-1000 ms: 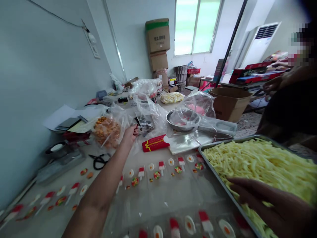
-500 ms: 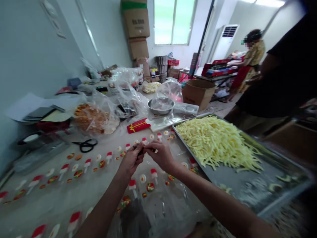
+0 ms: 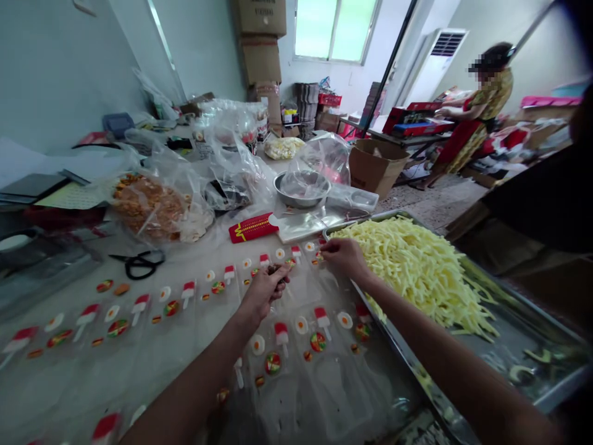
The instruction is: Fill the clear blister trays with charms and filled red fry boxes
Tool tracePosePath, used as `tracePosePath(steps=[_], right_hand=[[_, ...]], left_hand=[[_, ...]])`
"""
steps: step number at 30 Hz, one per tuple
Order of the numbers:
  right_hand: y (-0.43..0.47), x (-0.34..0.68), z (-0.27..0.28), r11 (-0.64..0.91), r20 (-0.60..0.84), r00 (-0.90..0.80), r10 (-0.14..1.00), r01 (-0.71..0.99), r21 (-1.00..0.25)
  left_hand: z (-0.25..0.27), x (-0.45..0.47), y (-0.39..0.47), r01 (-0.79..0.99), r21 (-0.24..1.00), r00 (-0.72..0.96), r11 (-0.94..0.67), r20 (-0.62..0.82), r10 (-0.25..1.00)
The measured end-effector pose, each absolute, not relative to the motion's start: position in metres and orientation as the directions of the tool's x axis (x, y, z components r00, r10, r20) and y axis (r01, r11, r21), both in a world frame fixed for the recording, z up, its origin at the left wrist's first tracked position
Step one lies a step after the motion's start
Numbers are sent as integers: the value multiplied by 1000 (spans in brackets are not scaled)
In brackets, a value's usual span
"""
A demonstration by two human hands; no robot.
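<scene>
Rows of clear plastic bags lie on the table, bearing small food-shaped pieces: a red-and-white popsicle [image 3: 281, 334], a fried egg [image 3: 345, 319], a pizza-like disc [image 3: 273, 363] and a tiny burger [image 3: 307, 356] among them. My left hand [image 3: 266, 289] hovers over the middle of the rows, its fingers curled round small brown pieces too small to name. Farther right, my right hand [image 3: 345, 256] reaches down at the back row, beside the tray's left edge. Its fingertips are pinched together at a bag with an egg piece [image 3: 310, 246]; what they hold is hidden.
A metal tray [image 3: 398, 364] of pale yellow strips [image 3: 412, 272] stands at the right. Behind the rows are a red card sleeve [image 3: 252, 228], a steel bowl [image 3: 302, 199] and a bag of orange-brown pieces [image 3: 151, 207]. Black scissors [image 3: 139, 266] lie left. A person [image 3: 491, 99] works farther back.
My hands were together over the rows; now they are apart. The right hand has moved right to the back row, while the left stays near the middle with the brown pieces.
</scene>
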State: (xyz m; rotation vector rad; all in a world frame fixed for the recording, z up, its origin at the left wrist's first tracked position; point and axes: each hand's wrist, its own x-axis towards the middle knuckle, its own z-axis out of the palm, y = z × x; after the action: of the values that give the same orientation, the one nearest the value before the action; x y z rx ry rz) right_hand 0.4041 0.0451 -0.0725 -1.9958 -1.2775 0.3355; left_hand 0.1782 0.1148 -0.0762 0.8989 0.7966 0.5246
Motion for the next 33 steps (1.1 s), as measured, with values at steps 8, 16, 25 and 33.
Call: tracePosePath(steps=[8,16,25,33], right_hand=[[101,446,-86,-161,65,182,981,956,-247],[118,451,-88,-261,40,281,959,929,-264],[87,388,-62,-2,161,152,975,732,-682],[73,329,-86,135,203,234,951,276,-952]], left_hand=[[-68,165,160,-74,683,719,727,-469,514],[-79,158,174,-45,698,766,715,-435,473],[-86,172,165,-8,667,804,745,-439,401],[-89,179,155,-44,650,754,758,-476,452]])
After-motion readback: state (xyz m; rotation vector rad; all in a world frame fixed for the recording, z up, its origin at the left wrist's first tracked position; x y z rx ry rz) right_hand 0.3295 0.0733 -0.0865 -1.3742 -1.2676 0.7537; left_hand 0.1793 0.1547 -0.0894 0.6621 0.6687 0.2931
